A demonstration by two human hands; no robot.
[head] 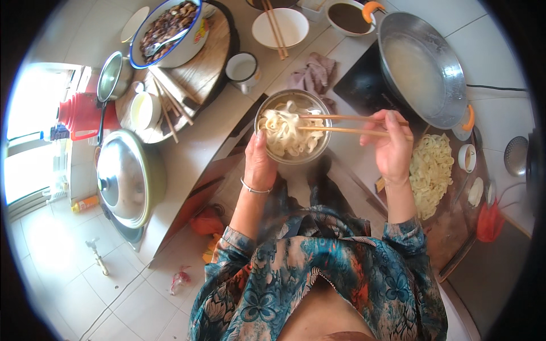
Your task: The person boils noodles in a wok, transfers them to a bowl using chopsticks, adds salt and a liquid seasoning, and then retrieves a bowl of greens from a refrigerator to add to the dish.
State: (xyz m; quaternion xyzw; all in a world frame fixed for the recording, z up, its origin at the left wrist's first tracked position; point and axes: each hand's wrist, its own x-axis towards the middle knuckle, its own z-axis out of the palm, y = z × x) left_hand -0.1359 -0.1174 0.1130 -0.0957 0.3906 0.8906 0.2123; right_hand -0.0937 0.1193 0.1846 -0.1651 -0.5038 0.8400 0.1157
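Observation:
My left hand holds a round metal bowl by its left rim, thumb on the edge. Pale, wide cooked noodles fill much of the bowl. From the right, my right hand grips a pair of wooden chopsticks, whose tips are in the noodles. Beyond that hand, a large metal wok with orange handles holds cloudy liquid and sits on a black cooktop. Uncooked flat noodles are heaped on a board below the wok.
A crumpled cloth and an enamel mug lie beyond the bowl. White bowls stand at the top. At left are a lidded pot, a red thermos and a basin of dark food on a round wooden board.

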